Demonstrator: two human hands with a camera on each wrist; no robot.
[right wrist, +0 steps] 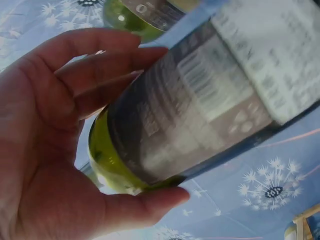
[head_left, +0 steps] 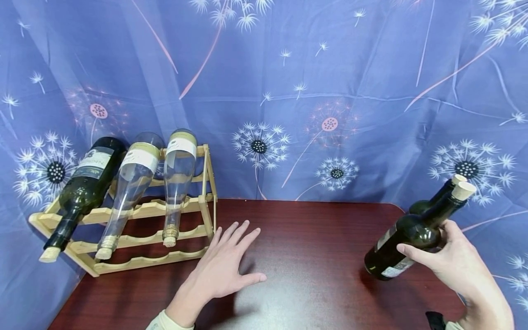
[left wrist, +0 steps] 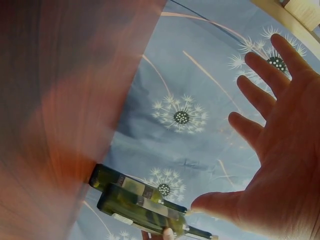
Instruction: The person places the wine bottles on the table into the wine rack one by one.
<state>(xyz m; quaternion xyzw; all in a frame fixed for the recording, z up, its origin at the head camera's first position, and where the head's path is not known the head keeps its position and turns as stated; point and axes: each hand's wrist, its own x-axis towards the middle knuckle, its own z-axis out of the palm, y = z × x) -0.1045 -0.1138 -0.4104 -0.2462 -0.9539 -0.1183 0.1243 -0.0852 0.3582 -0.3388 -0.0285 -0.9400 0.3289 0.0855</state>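
At the right side of the table, my right hand (head_left: 464,261) grips a dark green corked wine bottle (head_left: 416,231) near its shoulder. Its thumb crosses the near side and its fingers curve round the far side. A label with a barcode shows on this bottle (right wrist: 200,100) in the right wrist view. Close behind it stands a second dark wine bottle (head_left: 420,206), partly hidden. My left hand (head_left: 224,263) hovers over the table in front of the wooden rack, fingers spread and holding nothing.
A light wooden wine rack (head_left: 142,263) stands at the left. On its top tier lie a dark green bottle (head_left: 88,183) and two clear bottles (head_left: 134,183), (head_left: 180,172), corks pointing forward. Behind the reddish-brown table (head_left: 305,238) hangs a blue dandelion-print cloth (head_left: 288,59).
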